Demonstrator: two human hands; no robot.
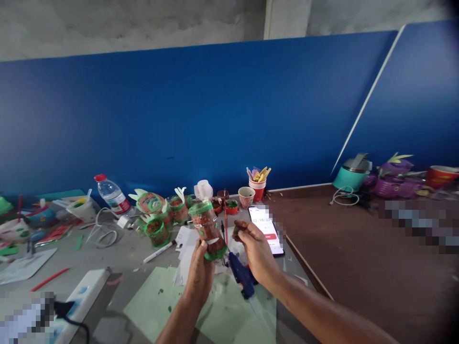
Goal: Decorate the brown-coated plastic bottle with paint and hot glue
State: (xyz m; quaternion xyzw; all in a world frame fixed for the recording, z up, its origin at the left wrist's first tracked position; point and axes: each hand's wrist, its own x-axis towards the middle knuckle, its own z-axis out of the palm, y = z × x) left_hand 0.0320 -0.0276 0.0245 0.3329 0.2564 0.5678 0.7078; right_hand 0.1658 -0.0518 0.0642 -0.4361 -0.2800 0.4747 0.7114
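Note:
My left hand (200, 267) is wrapped round the lower part of a clear plastic craft container (207, 224), brown-painted with green rims, held slightly tilted above the table. My right hand (254, 246) hovers just right of it, apart from it, thumb and fingers pinched together. Something small and dark may be between those fingertips, but I cannot make it out. Below and between the hands lies a blue glue gun (242, 274). A red paintbrush (225, 220) shows behind the container. Under my forearms is a pale green sheet (154, 298) with dark specks.
Several brown-and-green craft pots (157, 231) stand behind my left hand, near a water bottle (114, 196). A lit phone (267, 229) lies beyond my right hand. Paper cups (246, 197) stand at the back. A white power strip (84, 301) lies at left, a brown board (344, 248) at right.

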